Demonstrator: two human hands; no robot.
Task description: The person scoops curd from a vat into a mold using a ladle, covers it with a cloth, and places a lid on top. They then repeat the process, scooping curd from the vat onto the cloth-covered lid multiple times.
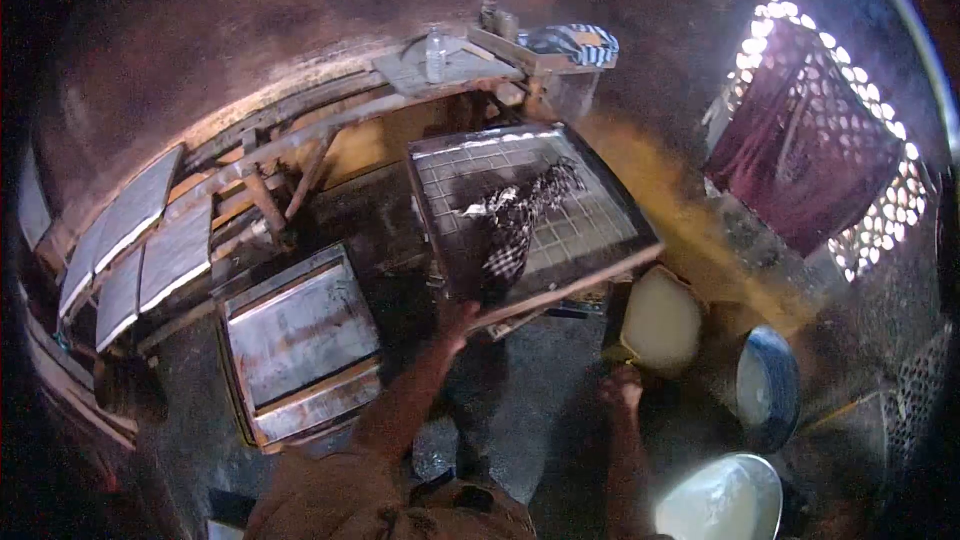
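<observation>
Dim workshop interior, fisheye view from above. Left hand (pixel 457 318) closed on the near edge of a wooden-framed grid tray (pixel 590 230), thumb side up against the frame. Tray held tilted, near-right corner low, far edge raised, sitting at centre of scene. Checked cloth (pixel 515 225) draped across the mesh, hanging toward the near edge just above the left hand.

Right hand (pixel 622 388) lower and to the right, apart from the tray, fingers curled loosely; whether gripping anything could not be told in the poor light. Pale rounded block (pixel 660 320) just beyond it, to the far right of the knuckles.

Blue-rimmed basin (pixel 770 385) right of the block, tipped on its side. White bowl (pixel 722 500) near right, close to the frame bottom.

Flat metal tray (pixel 300 330) in a wooden frame to the left, resting level. Row of dark panels (pixel 135 240) further left, leaning along a wooden rack. Clear bottle (pixel 435 55) upright on a far shelf (pixel 460 70), striped cloth (pixel 575 43) bundled to its right. Dark red cloth (pixel 800 155) hung over a latticed opening at far right.
</observation>
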